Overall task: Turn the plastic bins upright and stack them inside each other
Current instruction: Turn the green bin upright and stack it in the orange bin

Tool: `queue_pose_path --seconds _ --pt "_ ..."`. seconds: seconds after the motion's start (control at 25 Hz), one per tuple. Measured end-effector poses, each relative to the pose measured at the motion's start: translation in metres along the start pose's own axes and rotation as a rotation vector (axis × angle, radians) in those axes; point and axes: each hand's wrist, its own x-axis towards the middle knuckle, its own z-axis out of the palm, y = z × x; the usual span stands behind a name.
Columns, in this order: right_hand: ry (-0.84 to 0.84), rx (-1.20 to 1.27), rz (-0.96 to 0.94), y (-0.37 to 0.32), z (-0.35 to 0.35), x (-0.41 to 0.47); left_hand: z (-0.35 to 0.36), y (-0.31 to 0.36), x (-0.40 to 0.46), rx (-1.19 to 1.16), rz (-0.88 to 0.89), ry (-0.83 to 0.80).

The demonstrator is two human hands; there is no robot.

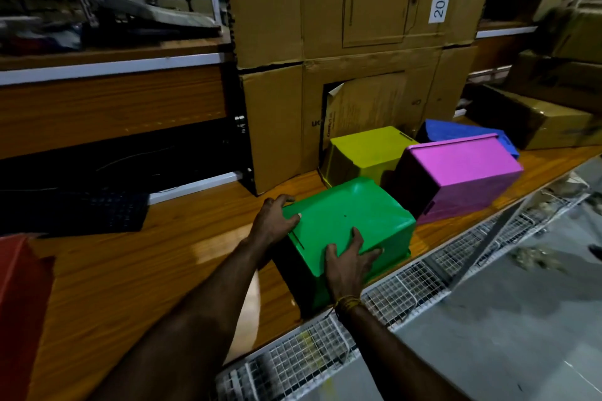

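A green plastic bin (355, 212) lies upside down near the front edge of the wooden table (156, 270). My left hand (273, 221) grips its left edge, thumb on top. My right hand (348, 264) holds its near right corner, fingers spread over the bottom face. Behind it a yellow bin (365, 153) rests upside down. To the right a pink bin (462, 169) lies overturned, and a blue bin (456, 130) lies behind the pink one, partly hidden. A red bin (19, 296) shows at the left edge.
Large cardboard boxes (358, 42) stand stacked behind the bins. A black keyboard (84, 212) lies at the left. A wire mesh panel (325, 342) runs below the table's front edge. More boxes (547, 120) sit at the far right.
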Motion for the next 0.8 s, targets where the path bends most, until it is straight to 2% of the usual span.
queue_pose_path --seconds 0.16,0.4,0.64,0.8 --pt "-0.008 0.031 -0.028 -0.012 0.015 -0.038 -0.024 -0.025 -0.027 0.105 -0.082 0.072" --pt "-0.13 0.133 -0.152 -0.029 0.033 -0.072 -0.069 -0.058 -0.08 0.326 -0.162 0.127" --pt "-0.116 0.255 -0.027 -0.022 0.058 -0.09 -0.101 -0.084 -0.134 0.134 -0.296 0.132" --pt "-0.093 0.322 -0.032 -0.014 0.07 -0.11 -0.101 -0.095 -0.152 0.074 -0.253 0.154"
